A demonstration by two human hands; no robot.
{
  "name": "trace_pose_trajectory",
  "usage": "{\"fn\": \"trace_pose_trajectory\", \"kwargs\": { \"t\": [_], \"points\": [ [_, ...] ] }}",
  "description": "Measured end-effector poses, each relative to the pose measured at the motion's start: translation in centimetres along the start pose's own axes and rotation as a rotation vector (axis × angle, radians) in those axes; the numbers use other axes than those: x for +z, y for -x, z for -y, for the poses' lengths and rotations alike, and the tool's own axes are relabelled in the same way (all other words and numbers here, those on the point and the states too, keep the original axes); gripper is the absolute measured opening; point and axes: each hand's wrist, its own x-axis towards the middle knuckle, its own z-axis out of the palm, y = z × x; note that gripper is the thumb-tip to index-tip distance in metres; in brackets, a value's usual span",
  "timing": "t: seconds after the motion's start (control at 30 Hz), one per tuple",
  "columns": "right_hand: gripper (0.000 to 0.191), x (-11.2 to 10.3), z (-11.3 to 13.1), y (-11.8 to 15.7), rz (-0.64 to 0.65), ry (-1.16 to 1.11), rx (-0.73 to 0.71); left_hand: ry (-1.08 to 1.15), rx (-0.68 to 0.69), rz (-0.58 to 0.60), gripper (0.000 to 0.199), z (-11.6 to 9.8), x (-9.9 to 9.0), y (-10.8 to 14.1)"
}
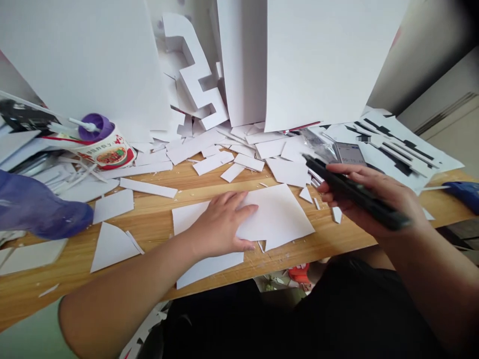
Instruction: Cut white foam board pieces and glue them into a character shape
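My left hand (220,224) lies with its fingers spread on a white board piece (280,214) near the table's front edge. Part of another white sheet (211,269) shows below that hand, close to the edge. Above the table on the right, my right hand (370,194) is closed around a dark, long tool (355,192), which looks like a cutter knife. Its tip points up and to the left. A phone (350,153) with a lit screen stands just behind my right hand.
White scraps (213,162) litter the wooden table (157,214). Large white boards (318,60) stand at the back, beside a notched white shape (198,75). At the left are a printed paper tub (116,149) and a purple object (37,204); a blue tool (462,194) lies far right.
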Motion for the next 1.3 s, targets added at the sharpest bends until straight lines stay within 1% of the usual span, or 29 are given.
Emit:
{"fn": "trace_pose_trajectory", "kwargs": {
  "t": [0.07,0.13,0.17,0.3,0.37,0.43,0.57,0.63,0.77,0.83,0.9,1.0,1.03,1.17,1.23,1.3],
  "points": [
    [0.026,0.4,-0.3,1.2,0.029,-0.075,-0.021,-0.012,-0.004,-0.005,0.078,-0.1,-0.2,0.0],
    [0.017,0.9,-0.9,2.2,0.014,-0.15,-0.069,-0.026,-0.022,-0.017,0.075,-0.2,-0.3,0.0],
    [0.019,1.3,-1.3,2.7,0.007,-0.19,-0.1,-0.034,-0.035,-0.024,0.073,-0.2,-0.3,0.0],
    [0.037,3.3,-2.8,4.2,0.036,-0.339,-0.192,-0.046,-0.08,-0.057,0.072,-0.2,-0.2,0.1],
    [0.042,4.1,-3.4,4.6,0.016,-0.358,-0.224,-0.041,-0.094,-0.071,0.072,-0.3,-0.1,0.2],
    [0.043,4.7,-3.9,4.8,-0.008,-0.341,-0.248,-0.036,-0.107,-0.076,0.07,-0.3,-0.2,0.2],
    [0.049,5.0,-4.3,4.8,0.005,-0.281,-0.308,-0.027,-0.115,-0.083,0.069,-0.3,-0.4,0.3],
    [0.049,4.9,-4.2,4.9,0.023,-0.259,-0.304,-0.021,-0.086,-0.086,0.067,-0.2,-0.5,0.4],
    [0.044,5.0,-4.0,5.2,0.023,-0.277,-0.175,0.007,-0.017,-0.065,0.065,-0.2,-0.8,0.6],
    [0.041,4.9,-3.9,5.3,0.039,-0.28,-0.171,0.015,-0.018,-0.062,0.064,-0.3,-1.0,0.8],
    [0.031,4.8,-4.0,5.4,0.078,-0.214,-0.226,0.009,-0.04,-0.072,0.064,-0.3,-1.2,0.9],
    [0.012,4.2,-4.1,5.7,0.112,0.019,-0.333,-0.029,-0.064,-0.074,0.065,-0.1,-1.5,1.0],
    [0.012,4.1,-4.2,5.9,0.117,0.108,-0.355,-0.044,-0.06,-0.07,0.065,0.0,-1.5,1.0],
    [0.038,4.5,-4.4,6.4,0.147,0.365,-0.363,-0.095,-0.05,-0.07,0.066,0.2,-1.5,1.1],
    [0.041,5.1,-4.5,6.5,0.148,0.476,-0.393,-0.105,-0.08,-0.071,0.066,0.2,-1.5,1.2],
    [0.041,5.9,-4.4,6.4,0.136,0.605,-0.488,-0.103,-0.108,-0.052,0.066,0.1,-1.5,1.2]
  ]
}}
